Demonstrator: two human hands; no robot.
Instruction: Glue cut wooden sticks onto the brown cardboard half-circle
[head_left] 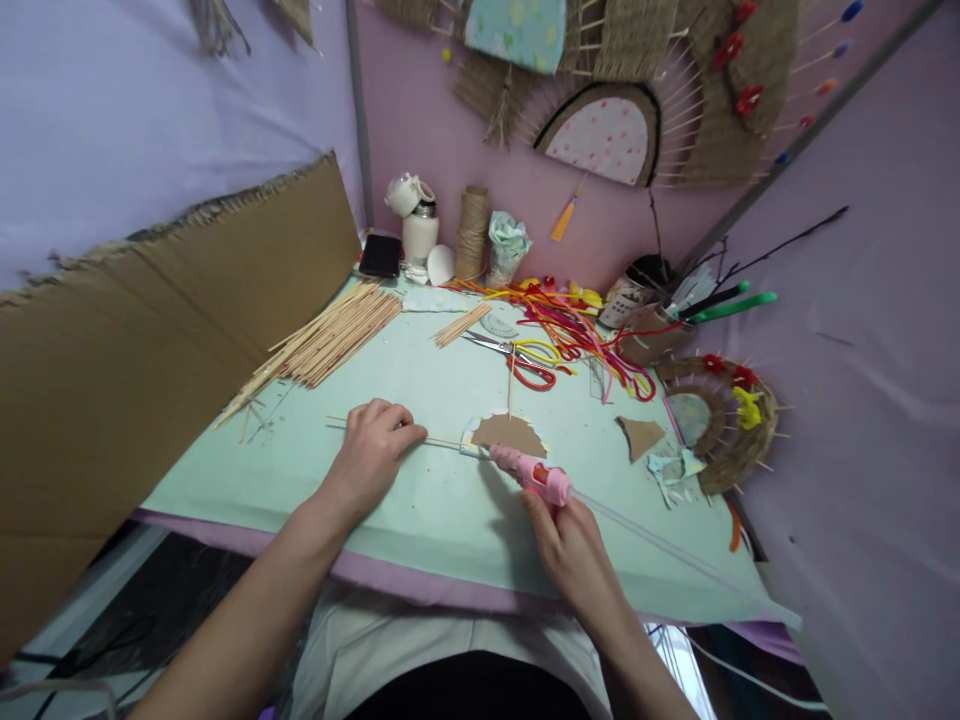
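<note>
My left hand (379, 447) is closed on a thin wooden stick (444, 441) that lies across the table. The stick's right end meets the lower left edge of a half-round cardboard piece (514, 433) with a pale cloth rim. Another stick (511, 388) stands out from the top of that piece toward the scissors. My right hand (570, 535) grips a pink hot glue gun (532, 472) by its handle. The gun's nozzle is over the cardboard's lower left edge, by the stick's end; whether they touch I cannot tell.
A pile of sticks (330, 340) lies at left beside a cardboard wall (187, 290). Scissors (525, 360), pipe cleaners (570, 325), a twine spool (472, 232) and jars stand or lie behind. At right are a cardboard scrap (640, 437), cloth scraps (675, 470) and a decorated half-round (739, 430).
</note>
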